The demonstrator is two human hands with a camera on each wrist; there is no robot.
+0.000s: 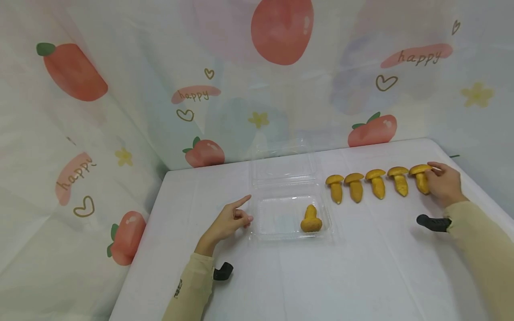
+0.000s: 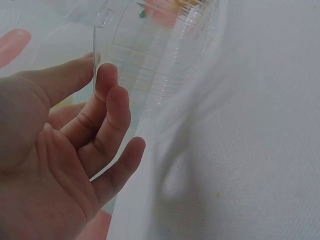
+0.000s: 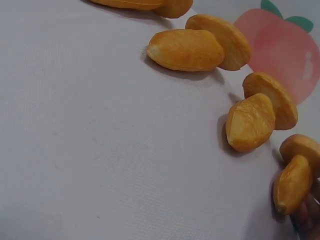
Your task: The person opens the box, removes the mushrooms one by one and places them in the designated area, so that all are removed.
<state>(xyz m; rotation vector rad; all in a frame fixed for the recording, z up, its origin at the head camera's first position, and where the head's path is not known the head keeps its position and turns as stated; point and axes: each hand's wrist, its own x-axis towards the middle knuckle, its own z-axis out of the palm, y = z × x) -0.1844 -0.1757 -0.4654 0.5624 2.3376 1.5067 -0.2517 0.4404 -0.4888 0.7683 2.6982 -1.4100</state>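
Observation:
My right hand (image 1: 443, 183) is at the right end of a row of yellow-brown mushrooms, its fingers around the side of the last mushroom (image 1: 421, 178). That mushroom (image 3: 294, 182) shows at the lower right of the right wrist view, with fingertips (image 3: 307, 217) against it. A clear plastic box (image 1: 277, 236) lies with its lid (image 1: 283, 162) folded back. One mushroom (image 1: 311, 219) sits cap toward me in its right part. My left hand (image 1: 226, 220) pinches the box's left rim; in the left wrist view the thumb (image 2: 70, 77) is on one side and a fingertip (image 2: 106, 77) on the other.
Several more mushrooms (image 1: 377, 183) lie in line between the box and my right hand, caps away from me. White cloth covers the table (image 1: 345, 276). A printed curtain (image 1: 233, 53) hangs behind and to the left. Black wrist devices (image 1: 433, 223) stick out from both sleeves.

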